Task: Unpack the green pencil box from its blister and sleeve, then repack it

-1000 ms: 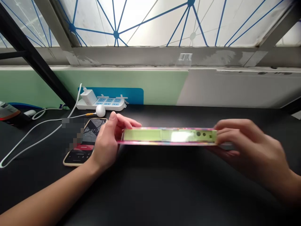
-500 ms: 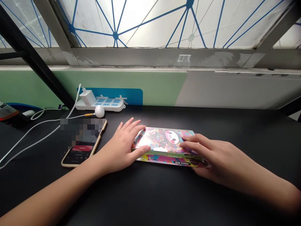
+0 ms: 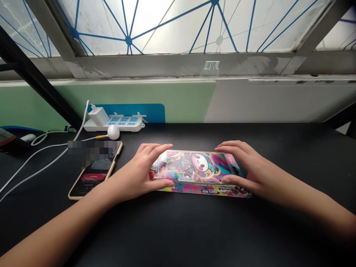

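A colourful pencil box [image 3: 189,167] lies flat on the black table, a round white cartoon face on its top. Along its near side runs a bright strip with the words "PENCIL BOX" upside down to me. My left hand [image 3: 143,168] holds the left end, thumb at the near edge and fingers over the far edge. At the other end, my right hand [image 3: 249,165] grips in the same way, its thumb on the near top edge and its fingers at the far right corner. The fingertips of both hands are partly hidden behind the box.
A phone [image 3: 94,178] with a lit screen lies left of my left forearm. Behind it are a round white device [image 3: 113,132] on a cable and a power strip [image 3: 130,125] with a charger [image 3: 98,116]. The wall and window close off the table's far side.
My right hand has shifted from the top and underside of the right end to its near and far edges. My left fingers have drawn together around the left end. The view has shifted slightly.
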### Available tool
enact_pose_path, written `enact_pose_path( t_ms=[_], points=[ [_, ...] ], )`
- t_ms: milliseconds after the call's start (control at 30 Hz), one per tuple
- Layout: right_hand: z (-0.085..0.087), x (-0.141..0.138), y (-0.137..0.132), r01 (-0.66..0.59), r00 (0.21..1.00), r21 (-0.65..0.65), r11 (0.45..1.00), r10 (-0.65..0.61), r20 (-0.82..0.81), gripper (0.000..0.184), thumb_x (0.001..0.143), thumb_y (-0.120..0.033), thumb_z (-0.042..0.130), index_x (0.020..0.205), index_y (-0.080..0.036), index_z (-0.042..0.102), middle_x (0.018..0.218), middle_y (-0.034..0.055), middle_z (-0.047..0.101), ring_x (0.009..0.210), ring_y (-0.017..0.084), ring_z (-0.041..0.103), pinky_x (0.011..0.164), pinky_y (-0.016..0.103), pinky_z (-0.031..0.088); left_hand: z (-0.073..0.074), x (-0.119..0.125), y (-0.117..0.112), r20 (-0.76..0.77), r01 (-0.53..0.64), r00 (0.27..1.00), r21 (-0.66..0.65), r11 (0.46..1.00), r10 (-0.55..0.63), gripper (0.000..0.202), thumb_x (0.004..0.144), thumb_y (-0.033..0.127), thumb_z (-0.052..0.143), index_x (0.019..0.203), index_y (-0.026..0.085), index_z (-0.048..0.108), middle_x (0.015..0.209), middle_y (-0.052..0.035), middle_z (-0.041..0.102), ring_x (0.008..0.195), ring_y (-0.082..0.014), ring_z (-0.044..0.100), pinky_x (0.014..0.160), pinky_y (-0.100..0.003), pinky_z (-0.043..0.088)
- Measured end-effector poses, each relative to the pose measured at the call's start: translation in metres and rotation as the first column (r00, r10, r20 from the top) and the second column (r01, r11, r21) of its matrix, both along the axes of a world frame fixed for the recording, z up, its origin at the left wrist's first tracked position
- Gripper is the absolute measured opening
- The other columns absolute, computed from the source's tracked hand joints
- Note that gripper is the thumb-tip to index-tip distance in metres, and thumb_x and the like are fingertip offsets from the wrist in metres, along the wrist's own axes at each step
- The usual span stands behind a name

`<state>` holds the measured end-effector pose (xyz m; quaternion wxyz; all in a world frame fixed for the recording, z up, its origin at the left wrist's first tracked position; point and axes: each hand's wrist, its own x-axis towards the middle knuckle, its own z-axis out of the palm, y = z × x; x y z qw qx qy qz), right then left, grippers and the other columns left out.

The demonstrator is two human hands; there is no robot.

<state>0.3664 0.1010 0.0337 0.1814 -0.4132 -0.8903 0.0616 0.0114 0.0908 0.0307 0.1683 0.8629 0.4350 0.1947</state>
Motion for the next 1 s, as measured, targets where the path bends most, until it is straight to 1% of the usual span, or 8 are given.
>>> enact_pose_path(
  t_ms=[200, 367, 500, 567, 667, 767, 900, 1000],
  points=[
    [-0.002, 0.000, 0.002, 0.026, 0.999, -0.009, 1.000, -0.026, -0.021, 0.063, 0.092, -0.058, 0.062, 0.144, -0.028, 0.044, 0.147, 0.0149, 0.055, 0.131, 0.036, 0.056, 0.101, 0.054, 0.051, 0.002, 0.002, -0.006, -0.052, 0.052, 0.998, 0.241, 0.969, -0.040, 0.077, 0.089, 0.042, 0.076, 0.155, 0.036, 0.036, 0.142, -0.0096, 0.043, 0.132, -0.0316, 0.038, 0.112, -0.051, 0.043],
    [-0.003, -0.009, 0.003, 0.087, 0.993, 0.096, 0.992, -0.079, -0.083, 0.062, 0.084, -0.064, 0.069, 0.132, -0.029, 0.053, 0.132, 0.0113, 0.065, 0.122, 0.038, 0.061, 0.111, 0.067, 0.033, 0.003, 0.007, -0.012, -0.078, 0.048, 0.997, 0.396, 0.917, -0.018, 0.076, 0.087, 0.040, 0.078, 0.153, 0.033, 0.040, 0.139, -0.0112, 0.044, 0.126, -0.0326, 0.041, 0.109, -0.051, 0.045],
    [-0.002, -0.025, -0.001, 0.222, 0.959, 0.153, 0.963, -0.188, -0.211, 0.057, 0.078, -0.064, 0.075, 0.117, -0.026, 0.060, 0.117, 0.0095, 0.069, 0.109, 0.035, 0.064, 0.100, 0.059, 0.043, -0.001, 0.013, -0.014, -0.070, 0.043, 0.998, 0.512, 0.858, -0.008, 0.076, 0.088, 0.040, 0.077, 0.153, 0.032, 0.039, 0.137, -0.0132, 0.046, 0.124, -0.0348, 0.042, 0.109, -0.054, 0.043],
    [0.001, -0.029, -0.003, 0.249, 0.944, 0.148, 0.957, -0.206, -0.256, 0.051, 0.079, -0.063, 0.075, 0.111, -0.027, 0.062, 0.112, 0.0084, 0.069, 0.106, 0.034, 0.062, 0.094, 0.054, 0.046, -0.002, 0.015, -0.015, -0.089, 0.050, 0.996, 0.551, 0.833, -0.001, 0.074, 0.089, 0.040, 0.076, 0.152, 0.032, 0.039, 0.135, -0.0137, 0.046, 0.125, -0.0360, 0.042, 0.110, -0.056, 0.041],
    [0.007, -0.030, -0.007, 0.243, 0.936, 0.114, 0.963, -0.202, -0.289, 0.041, 0.084, -0.062, 0.072, 0.106, -0.028, 0.063, 0.109, 0.0071, 0.068, 0.105, 0.033, 0.061, 0.092, 0.053, 0.045, -0.001, 0.014, -0.016, -0.115, 0.070, 0.993, 0.581, 0.811, -0.004, 0.076, 0.088, 0.044, 0.077, 0.153, 0.031, 0.039, 0.134, -0.0138, 0.047, 0.126, -0.0364, 0.042, 0.112, -0.056, 0.039],
    [0.009, -0.025, -0.009, 0.236, 0.937, 0.109, 0.966, -0.196, -0.290, 0.035, 0.089, -0.059, 0.068, 0.107, -0.029, 0.064, 0.107, 0.0063, 0.067, 0.102, 0.032, 0.060, 0.092, 0.054, 0.043, 0.003, 0.012, -0.014, -0.103, 0.083, 0.994, 0.575, 0.814, -0.028, 0.082, 0.088, 0.052, 0.074, 0.156, 0.030, 0.034, 0.135, -0.0139, 0.048, 0.127, -0.0358, 0.042, 0.116, -0.058, 0.033],
    [0.007, -0.021, -0.010, 0.207, 0.948, 0.198, 0.958, -0.147, -0.282, 0.031, 0.090, -0.055, 0.067, 0.108, -0.029, 0.063, 0.107, 0.0064, 0.066, 0.102, 0.032, 0.061, 0.091, 0.054, 0.042, 0.006, 0.003, -0.003, 0.025, -0.045, 0.999, 0.541, 0.840, 0.038, 0.088, 0.089, 0.057, 0.070, 0.159, 0.027, 0.027, 0.145, -0.0160, 0.047, 0.133, -0.0378, 0.040, 0.117, -0.059, 0.031],
    [0.006, -0.019, -0.012, 0.207, 0.940, 0.297, 0.932, -0.106, -0.323, 0.041, 0.087, -0.051, 0.073, 0.118, -0.029, 0.058, 0.108, 0.0079, 0.067, 0.102, 0.033, 0.063, 0.093, 0.055, 0.044, 0.007, -0.003, 0.003, 0.132, -0.126, 0.989, 0.470, 0.873, 0.071, 0.084, 0.090, 0.050, 0.073, 0.158, 0.027, 0.028, 0.143, -0.0160, 0.052, 0.132, -0.0355, 0.048, 0.112, -0.055, 0.040]
  ],
)
